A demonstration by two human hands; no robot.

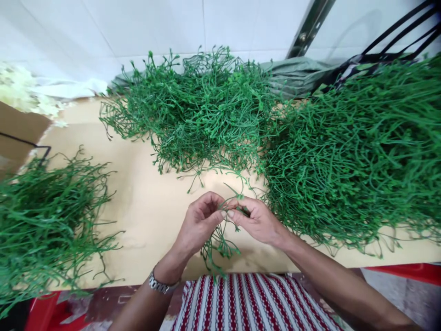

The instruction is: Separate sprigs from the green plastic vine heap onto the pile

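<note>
1. holding a small green sprig [220,246] over the counter [144,207], near its front edge; its stems hang below my fingers, and a few thin ends stick out above.
2. left hand [203,218]: thumb and fingers pinched together on the sprig. metal-banded watch [159,282] on this wrist.
3. right hand [257,218]: likewise clamped on the sprig, thumb tip just beside the left one. exact grip point partly hidden by my fingers.
4. middle heap [200,105] of similar green stems lies beyond my hands, with a few loose strands at its near side.
5. right heap [354,161], larger and dense, lies just beside the middle one, reaching near my right forearm.
6. left heap [51,220] sits well apart from my hands, by the counter's front edge.
7. far left: brown box [20,133], with pale yellow blossoms [15,87] behind it.
8. behind the heaps: grey-green cloth [296,73] against a white wall [241,27].
9. red-and-white striped garment [248,303] covers my front, below the counter edge.
</note>
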